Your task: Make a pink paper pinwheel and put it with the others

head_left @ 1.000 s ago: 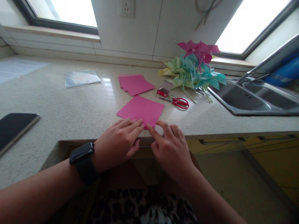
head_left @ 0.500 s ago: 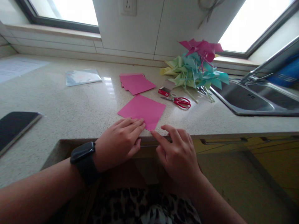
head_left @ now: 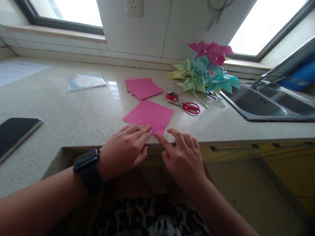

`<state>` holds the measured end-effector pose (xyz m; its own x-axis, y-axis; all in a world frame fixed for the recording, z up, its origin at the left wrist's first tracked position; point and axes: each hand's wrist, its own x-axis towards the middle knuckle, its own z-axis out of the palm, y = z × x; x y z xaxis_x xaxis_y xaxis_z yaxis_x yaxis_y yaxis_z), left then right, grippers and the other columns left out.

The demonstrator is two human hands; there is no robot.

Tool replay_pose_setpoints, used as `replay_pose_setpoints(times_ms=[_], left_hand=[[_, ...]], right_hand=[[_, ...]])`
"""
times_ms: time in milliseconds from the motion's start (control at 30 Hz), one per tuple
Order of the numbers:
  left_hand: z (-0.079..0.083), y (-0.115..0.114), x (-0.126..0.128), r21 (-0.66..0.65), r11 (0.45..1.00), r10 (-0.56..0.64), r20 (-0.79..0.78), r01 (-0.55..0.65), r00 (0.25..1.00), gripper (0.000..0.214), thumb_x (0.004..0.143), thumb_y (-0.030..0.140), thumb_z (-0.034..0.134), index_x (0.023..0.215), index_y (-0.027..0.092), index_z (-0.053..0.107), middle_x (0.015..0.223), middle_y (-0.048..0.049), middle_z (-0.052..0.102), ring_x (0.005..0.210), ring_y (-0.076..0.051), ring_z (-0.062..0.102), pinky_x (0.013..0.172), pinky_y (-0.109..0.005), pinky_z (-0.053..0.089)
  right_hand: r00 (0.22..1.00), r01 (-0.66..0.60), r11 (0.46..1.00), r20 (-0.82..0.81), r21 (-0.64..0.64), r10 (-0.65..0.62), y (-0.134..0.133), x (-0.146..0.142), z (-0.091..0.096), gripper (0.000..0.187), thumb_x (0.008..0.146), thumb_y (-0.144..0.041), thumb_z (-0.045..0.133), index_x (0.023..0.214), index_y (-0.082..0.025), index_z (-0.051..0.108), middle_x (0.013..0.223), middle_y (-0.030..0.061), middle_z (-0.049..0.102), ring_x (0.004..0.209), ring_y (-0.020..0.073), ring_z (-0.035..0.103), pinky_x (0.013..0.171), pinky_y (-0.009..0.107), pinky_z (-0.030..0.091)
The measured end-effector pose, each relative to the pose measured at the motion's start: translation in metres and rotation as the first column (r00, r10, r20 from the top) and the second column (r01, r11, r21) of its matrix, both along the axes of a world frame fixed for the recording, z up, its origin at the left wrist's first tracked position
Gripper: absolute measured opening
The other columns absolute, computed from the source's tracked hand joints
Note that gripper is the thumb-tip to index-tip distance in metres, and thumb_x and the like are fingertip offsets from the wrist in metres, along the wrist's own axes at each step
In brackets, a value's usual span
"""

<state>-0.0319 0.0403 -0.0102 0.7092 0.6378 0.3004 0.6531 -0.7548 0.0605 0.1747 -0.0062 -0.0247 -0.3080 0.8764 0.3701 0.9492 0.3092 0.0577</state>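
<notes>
Here: one pink sheet [head_left: 151, 113], flat on a counter [head_left: 81, 114]

Position of sheet: beneath the left fingertips, reaching away beyond them. Left hand [head_left: 128, 142]: laid flat, fingers straight and close together, pressing down, grasping nothing. Right hand [head_left: 183, 152]: index finger stretched to the near corner, other fingers loosely bent and parted, likewise grasping nothing. Watch [head_left: 87, 160], black: on the left wrist. Paper stack [head_left: 145, 88], pink: past the sheet from both hands. Scissors [head_left: 183, 105], red-handled; box [head_left: 171, 96], small, red: ahead of the right hand. Pinwheels [head_left: 203, 68], several colours: farther ahead, rightward.
</notes>
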Motion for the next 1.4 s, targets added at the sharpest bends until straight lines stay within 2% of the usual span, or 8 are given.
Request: replay_pose_setpoints(times_ms=[367,733,1400], left_hand=[[0.000,0.000,0.000,-0.001,1.000,0.004,-0.010,-0.004,1.000,0.044,0.093,0.020,0.052,0.135,0.008,0.059,0.139,-0.0147,0.062,0.125,-0.030,0.057,0.109,-0.049,0.046],[0.001,0.000,0.000,-0.004,1.000,0.006,0.009,-0.006,1.000,0.043,0.093,0.020,0.053,0.134,0.009,0.060,0.139,-0.0140,0.062,0.126,-0.029,0.057,0.110,-0.048,0.045],[0.000,-0.001,-0.001,0.015,1.000,-0.003,0.010,0.002,1.000,0.044,0.092,0.020,0.055,0.134,0.008,0.060,0.138,-0.0145,0.063,0.123,-0.030,0.059,0.107,-0.049,0.048]], right_hand=[[1.000,-0.013,1.000,-0.022,-0.028,0.012,0.006,-0.002,0.004,0.050,0.090,-0.020,0.058,0.137,-0.034,0.060,0.135,0.0071,0.056,0.108,0.0300,0.052,0.090,0.047,0.040],[0.984,-0.102,0.991,-0.135,0.084,0.113,-0.004,0.013,-0.002,0.040,0.089,-0.017,0.059,0.124,-0.031,0.071,0.121,0.0065,0.064,0.099,0.0283,0.054,0.086,0.045,0.040],[0.998,-0.022,0.998,-0.053,0.051,0.024,-0.001,0.002,-0.002,0.043,0.089,-0.020,0.058,0.129,-0.033,0.067,0.128,0.0042,0.062,0.098,0.0286,0.053,0.083,0.045,0.038]])
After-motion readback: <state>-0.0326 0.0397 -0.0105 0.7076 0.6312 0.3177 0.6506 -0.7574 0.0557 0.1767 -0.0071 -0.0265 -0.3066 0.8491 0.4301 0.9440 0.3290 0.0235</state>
